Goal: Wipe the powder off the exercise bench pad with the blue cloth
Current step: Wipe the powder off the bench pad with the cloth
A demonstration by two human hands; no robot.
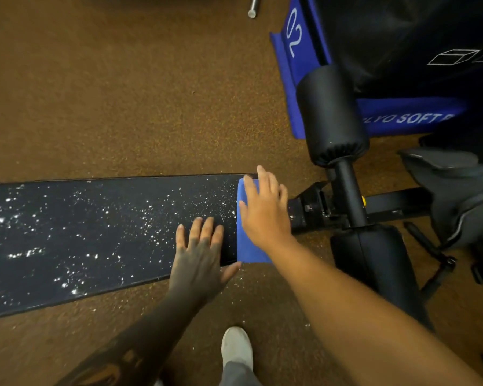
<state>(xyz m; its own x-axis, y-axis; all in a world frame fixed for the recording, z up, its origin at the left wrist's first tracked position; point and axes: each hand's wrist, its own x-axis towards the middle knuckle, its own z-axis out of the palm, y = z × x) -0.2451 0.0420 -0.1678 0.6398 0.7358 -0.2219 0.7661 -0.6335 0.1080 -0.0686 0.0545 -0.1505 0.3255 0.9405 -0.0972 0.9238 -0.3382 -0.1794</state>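
Observation:
A long black bench pad runs from the left edge to the middle of the view, speckled all over with white powder. The folded blue cloth lies flat across the pad's right end. My right hand presses down flat on the cloth, fingers spread and pointing away from me. My left hand lies flat on the pad right beside the cloth, palm down, fingers apart, holding nothing.
Black foam rollers and the bench's metal frame stand just right of the pad. A blue and black soft box sits at the back right. Brown speckled floor surrounds the bench; my white shoe is below the pad.

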